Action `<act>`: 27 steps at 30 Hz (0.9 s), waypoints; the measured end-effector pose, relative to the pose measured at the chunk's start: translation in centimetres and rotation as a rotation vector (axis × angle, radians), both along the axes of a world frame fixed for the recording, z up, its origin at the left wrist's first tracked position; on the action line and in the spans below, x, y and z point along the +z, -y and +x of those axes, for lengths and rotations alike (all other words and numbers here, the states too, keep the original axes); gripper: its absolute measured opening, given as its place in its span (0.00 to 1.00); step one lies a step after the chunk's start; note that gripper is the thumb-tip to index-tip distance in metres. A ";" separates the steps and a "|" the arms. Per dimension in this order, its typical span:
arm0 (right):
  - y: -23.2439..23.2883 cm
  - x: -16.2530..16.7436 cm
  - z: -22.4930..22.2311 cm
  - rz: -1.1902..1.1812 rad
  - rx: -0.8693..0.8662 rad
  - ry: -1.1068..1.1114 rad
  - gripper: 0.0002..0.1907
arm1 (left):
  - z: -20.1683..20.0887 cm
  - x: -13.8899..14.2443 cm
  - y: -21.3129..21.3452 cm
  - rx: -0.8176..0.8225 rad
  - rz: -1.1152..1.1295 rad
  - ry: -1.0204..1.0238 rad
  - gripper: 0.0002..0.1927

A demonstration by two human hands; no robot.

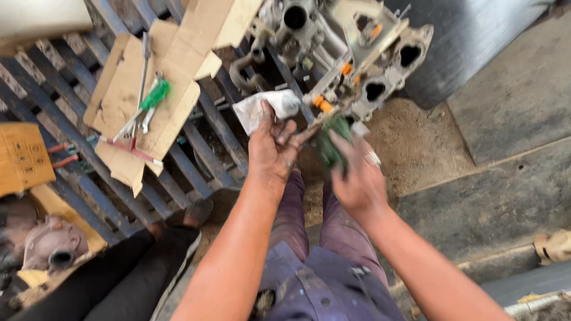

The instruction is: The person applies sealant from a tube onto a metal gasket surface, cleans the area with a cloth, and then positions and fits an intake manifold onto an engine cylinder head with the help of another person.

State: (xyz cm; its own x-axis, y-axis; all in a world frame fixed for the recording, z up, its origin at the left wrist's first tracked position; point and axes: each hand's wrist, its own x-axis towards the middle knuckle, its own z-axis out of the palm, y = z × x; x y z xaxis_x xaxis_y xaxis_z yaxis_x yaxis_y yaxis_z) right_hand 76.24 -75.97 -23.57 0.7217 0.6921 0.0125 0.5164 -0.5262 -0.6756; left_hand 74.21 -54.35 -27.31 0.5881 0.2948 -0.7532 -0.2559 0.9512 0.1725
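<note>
A grey metal engine manifold with several round ports and orange fittings lies at the top middle, resting on a blue metal rack. My left hand reaches up to its lower edge, fingers spread, touching a crumpled white cloth beside a pipe end. My right hand, with a ring on one finger, grips a blurred green scrubbing pad just under the manifold's orange fittings. Both arms come up from the bottom, over purple trousers.
A blue metal slatted rack fills the left. Flattened cardboard on it carries a green-handled screwdriver and other tools. A yellow-brown box and a metal casting sit at left. Another person's dark-trousered leg is lower left.
</note>
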 end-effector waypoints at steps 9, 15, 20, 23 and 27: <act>-1.1 0.1 0.5 0.082 0.036 0.087 0.35 | 0.5 0.4 -0.3 0.018 0.004 0.022 0.16; 0.0 2.1 0.5 -0.294 0.165 -0.111 0.50 | 0.7 0.6 -0.7 0.012 0.023 -0.024 0.16; -0.1 1.8 10.8 0.081 -0.116 0.201 0.37 | 0.9 0.6 -0.6 0.024 0.056 0.012 0.17; -3.5 0.0 11.5 -0.200 -0.316 -0.011 0.21 | 1.1 0.6 -0.4 0.003 0.082 -0.046 0.17; -2.7 1.2 2.7 -0.084 0.132 -0.063 0.38 | 1.2 0.4 -0.7 0.011 0.067 -0.007 0.17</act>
State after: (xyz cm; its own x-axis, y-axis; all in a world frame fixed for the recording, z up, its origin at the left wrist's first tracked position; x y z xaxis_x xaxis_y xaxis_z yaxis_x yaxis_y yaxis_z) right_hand 78.98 -73.24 -22.41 0.6217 0.7779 -0.0912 0.5432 -0.5121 -0.6653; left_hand 75.45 -53.66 -26.87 0.5792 0.3513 -0.7356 -0.2650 0.9345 0.2377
